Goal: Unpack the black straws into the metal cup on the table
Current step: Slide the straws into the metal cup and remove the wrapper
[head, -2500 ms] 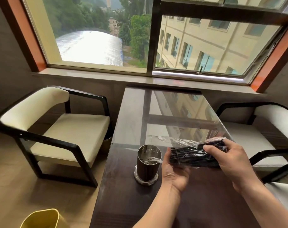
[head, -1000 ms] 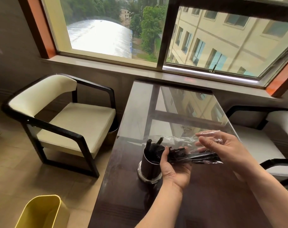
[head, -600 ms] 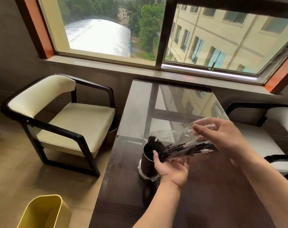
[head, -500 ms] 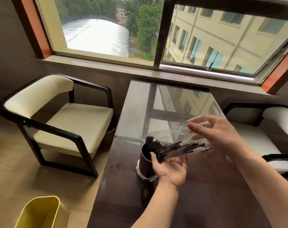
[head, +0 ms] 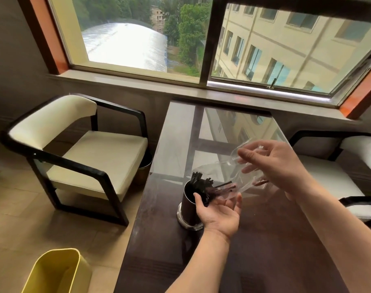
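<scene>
Both hands hover over the surface (head: 265, 240): left hand (head: 219, 212) cupped open beside the metal cup (head: 187, 208) of black straws (head: 203, 185), right hand (head: 273, 163) pinching the clear wrapper (head: 233, 166).

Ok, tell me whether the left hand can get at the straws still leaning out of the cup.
Probably yes: the left hand lies open, palm up, right beside the metal cup, under the leaning black straws, with nothing between.

A big window (head: 201, 39) lets in daylight. A dark shiny table (head: 180, 134) stands under it, with a cream chair (head: 91, 157) on each side. A yellow bin (head: 57, 271) sits on the tan floor (head: 15, 218).
</scene>
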